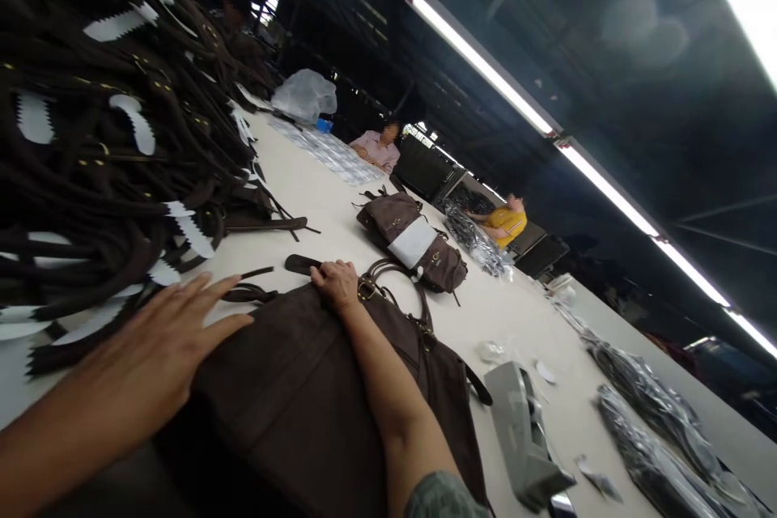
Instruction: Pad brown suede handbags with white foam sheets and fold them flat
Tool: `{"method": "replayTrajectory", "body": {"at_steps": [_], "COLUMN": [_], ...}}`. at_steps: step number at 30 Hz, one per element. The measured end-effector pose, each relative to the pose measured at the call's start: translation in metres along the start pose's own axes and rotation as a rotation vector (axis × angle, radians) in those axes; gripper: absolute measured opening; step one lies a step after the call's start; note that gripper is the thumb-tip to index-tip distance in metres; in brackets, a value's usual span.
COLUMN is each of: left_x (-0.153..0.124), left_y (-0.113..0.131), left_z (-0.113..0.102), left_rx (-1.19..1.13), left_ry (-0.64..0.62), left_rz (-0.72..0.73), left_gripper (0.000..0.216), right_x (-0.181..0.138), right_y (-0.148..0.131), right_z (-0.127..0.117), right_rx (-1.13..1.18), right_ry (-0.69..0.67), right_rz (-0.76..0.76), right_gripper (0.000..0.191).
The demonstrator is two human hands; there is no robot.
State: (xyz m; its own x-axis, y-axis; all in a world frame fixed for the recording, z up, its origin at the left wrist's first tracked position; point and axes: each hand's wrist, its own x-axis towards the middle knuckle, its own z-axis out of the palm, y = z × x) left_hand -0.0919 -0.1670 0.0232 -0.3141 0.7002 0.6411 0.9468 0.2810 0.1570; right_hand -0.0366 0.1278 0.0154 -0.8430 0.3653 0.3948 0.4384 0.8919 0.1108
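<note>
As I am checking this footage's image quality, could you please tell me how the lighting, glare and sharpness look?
In the head view, the ceiling lights blow out to white, with pale flare spots over the dark ceiling; also in the head view, the dark brown bag sinks into near-black shadow at its lower left, the left hand looks slightly soft, and the scene tilts.

Brown bag [285,364] (gold-ringed) on table [458,336]

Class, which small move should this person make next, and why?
Probably bring the left hand in to steady the near brown bag: that hand looks open at one end, while the right hand is on the bag's top edge.
</note>
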Motion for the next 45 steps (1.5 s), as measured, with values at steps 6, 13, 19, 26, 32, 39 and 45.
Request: {"method": "replayTrajectory", "body": {"at_steps": [6, 13, 19, 26, 32, 39, 45], "left_x": [0.068, 0.015, 0.012, 0.015, 0.009, 0.002, 0.002], "left_y": [0.041, 0.041, 0.051, 0.053, 0.052, 0.047, 0.046], "left_z": [-0.002, 0.076, 0.060, 0.054, 0.060, 0.066, 0.072], "left_rx": [-0.044, -0.116, -0.084, -0.071, -0.084, -0.127, -0.134], "left_ry": [-0.114, 0.073, 0.205, 0.267, 0.226, 0.122, 0.061], "left_rz": [0.312, 0.247, 0.191, 0.275, 0.266, 0.263, 0.259], "left_gripper": [0.032, 0.050, 0.066, 0.060, 0.053, 0.052, 0.051], "right_x": [-0.001, -0.006, -0.008, -0.011, -0.011, -0.007, -0.008], "right_y": [0.000, 0.002, 0.014, 0.018, -0.017, -0.041, -0.040], "right_z": [-0.001, -0.016, -0.061, -0.087, -0.089, -0.072, -0.067], "right_rx": [0.009, 0.153, 0.182, 0.131, -0.124, -0.253, -0.256], "right_ry": [-0.070, -0.050, -0.027, -0.388, -0.445, -0.501, -0.484], "right_rz": [0.003, 0.011, -0.034, 0.199, 0.155, 0.185, 0.148], "right_gripper": [0.033, 0.026, 0.030, 0.026, 0.033, 0.039, 0.051]}}
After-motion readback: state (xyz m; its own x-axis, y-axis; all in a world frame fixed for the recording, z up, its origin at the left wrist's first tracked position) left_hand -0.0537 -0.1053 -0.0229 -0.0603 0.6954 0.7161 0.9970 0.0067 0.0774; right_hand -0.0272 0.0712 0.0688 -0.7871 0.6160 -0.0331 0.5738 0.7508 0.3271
